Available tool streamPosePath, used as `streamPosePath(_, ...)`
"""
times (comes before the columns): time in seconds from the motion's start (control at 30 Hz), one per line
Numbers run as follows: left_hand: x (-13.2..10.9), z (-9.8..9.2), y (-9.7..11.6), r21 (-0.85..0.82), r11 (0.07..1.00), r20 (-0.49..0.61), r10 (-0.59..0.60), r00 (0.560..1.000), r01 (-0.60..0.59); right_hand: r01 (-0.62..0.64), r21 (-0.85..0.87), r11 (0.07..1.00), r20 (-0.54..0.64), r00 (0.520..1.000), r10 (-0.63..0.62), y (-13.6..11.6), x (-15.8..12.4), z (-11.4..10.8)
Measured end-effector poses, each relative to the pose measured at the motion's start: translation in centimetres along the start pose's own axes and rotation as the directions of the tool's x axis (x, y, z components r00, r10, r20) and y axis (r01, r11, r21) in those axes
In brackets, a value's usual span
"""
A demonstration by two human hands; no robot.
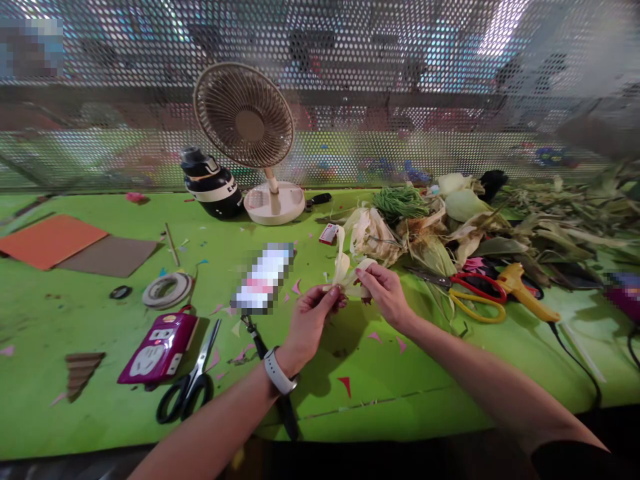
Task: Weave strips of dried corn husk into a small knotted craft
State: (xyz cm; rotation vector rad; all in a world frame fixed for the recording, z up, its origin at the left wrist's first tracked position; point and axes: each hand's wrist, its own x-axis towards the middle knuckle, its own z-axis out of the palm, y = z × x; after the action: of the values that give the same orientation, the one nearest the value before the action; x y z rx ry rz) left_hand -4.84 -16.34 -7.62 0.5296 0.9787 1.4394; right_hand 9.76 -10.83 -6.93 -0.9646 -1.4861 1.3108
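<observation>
Both hands meet over the middle of the green table, working on a pale strip of corn husk (342, 265). My left hand (316, 313), with a white watch on the wrist, pinches the husk between thumb and fingers. From the right, my right hand (384, 291) grips another part of the same pale husk, its thumb and forefinger closed. One end of the strip stands up above the left fingertips. Just behind the hands lie a bunch of dry corn husks (375, 235) and a small red and white box (329, 233).
Left of the hands are a phone (264, 277), black-handled scissors (193, 380), a tape roll (167, 291) and a purple power strip (161, 348). A fan (275, 203) and a bottle (213, 187) stand behind. To the right lie red-and-yellow scissors (480, 287) and a yellow glue gun (527, 293).
</observation>
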Motion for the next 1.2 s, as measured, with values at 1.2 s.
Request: streamPosePath(1.2, -0.8, 0.6, 0.4, 0.247, 0.964, 0.045, 0.094, 0.995, -0.103, 0.328, -0.594, 0.735, -0.035, 0.902, -0.430, -4.7, 2.3, -2.9)
